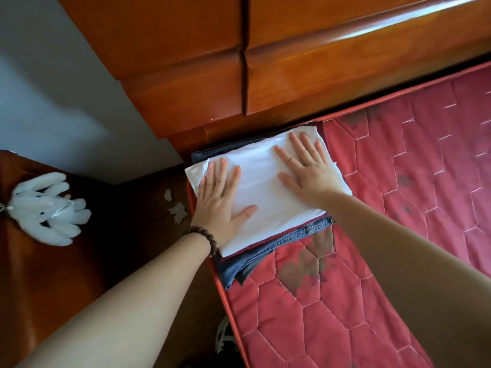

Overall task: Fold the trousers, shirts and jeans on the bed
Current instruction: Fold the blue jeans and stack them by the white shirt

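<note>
A folded white shirt point(263, 187) lies on top of folded blue jeans point(249, 264) at the corner of the red quilted mattress point(398, 208). My left hand point(220, 203) presses flat on the shirt's left part, fingers straight and spread; a dark bead bracelet circles that wrist. My right hand point(308, 166) lies flat on the shirt's right part, fingers straight too. The jeans stick out below the shirt's near edge, and a dark strip of them shows at its far left edge.
A glossy wooden headboard point(318, 62) runs along the mattress's far side. A wooden bedside table point(53, 261) at the left carries a white plastic ornament point(50, 208). Bits of white paper point(178, 211) lie beside the mattress. The rest of the mattress stretches right and towards me.
</note>
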### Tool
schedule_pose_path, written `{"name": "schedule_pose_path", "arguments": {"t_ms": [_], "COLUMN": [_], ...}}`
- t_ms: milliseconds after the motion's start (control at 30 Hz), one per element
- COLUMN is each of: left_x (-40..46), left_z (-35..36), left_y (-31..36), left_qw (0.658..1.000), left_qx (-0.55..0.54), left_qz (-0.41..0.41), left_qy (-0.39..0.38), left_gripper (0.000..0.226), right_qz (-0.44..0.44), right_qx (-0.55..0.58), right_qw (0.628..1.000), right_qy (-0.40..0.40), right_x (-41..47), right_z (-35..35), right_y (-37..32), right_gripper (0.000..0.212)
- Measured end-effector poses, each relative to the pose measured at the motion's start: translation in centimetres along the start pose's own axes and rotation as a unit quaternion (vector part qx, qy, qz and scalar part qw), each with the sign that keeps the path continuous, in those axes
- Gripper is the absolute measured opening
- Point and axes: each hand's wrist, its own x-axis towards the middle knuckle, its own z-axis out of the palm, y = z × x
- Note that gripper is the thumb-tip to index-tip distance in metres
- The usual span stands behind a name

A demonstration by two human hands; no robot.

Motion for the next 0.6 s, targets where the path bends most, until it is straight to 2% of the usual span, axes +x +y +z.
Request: {"name": "schedule_pose_path", "arguments": {"t_ms": [67, 133, 200, 267, 333, 400, 600], "left_x": [-1.4, -3.5, -5.8, -7.0, -7.1, -6.6, -6.7], "left_z": [-1.2, -1.4, -0.2, 1.5, 3.0, 3.7, 3.5], "left_y": [0.7, 2.4, 4.3, 5.0, 4.8, 4.3, 2.2], "left_qw": [0.998, 0.992, 0.995, 0.989, 0.976, 0.972, 0.99], "left_qx": [-0.007, 0.011, 0.055, 0.132, 0.204, 0.225, 0.138], "left_qz": [0.008, 0.039, 0.072, 0.043, 0.021, 0.016, -0.015], "left_qy": [0.062, 0.116, 0.052, -0.043, -0.078, -0.062, -0.041], "left_gripper": [0.077, 0.08, 0.099, 0.125, 0.135, 0.133, 0.119], "right_qz": [-0.009, -0.09, -0.194, -0.221, -0.208, -0.187, -0.056], "right_qx": [-0.045, -0.005, -0.012, -0.089, -0.15, -0.169, -0.175], "right_qw": [0.998, 0.989, 0.977, 0.971, 0.967, 0.968, 0.982], "right_qy": [0.043, 0.116, 0.089, 0.012, -0.009, -0.006, 0.051], "right_x": [-0.9, -3.1, -6.1, -8.1, -8.3, -7.5, -7.5], "right_z": [-0.9, -1.0, 0.4, 2.0, 3.0, 3.2, 2.8], "right_y": [-1.6, -3.8, -5.5, -6.0, -5.6, -4.7, -0.2], "right_gripper": [0.062, 0.067, 0.085, 0.101, 0.099, 0.1, 0.12]}}
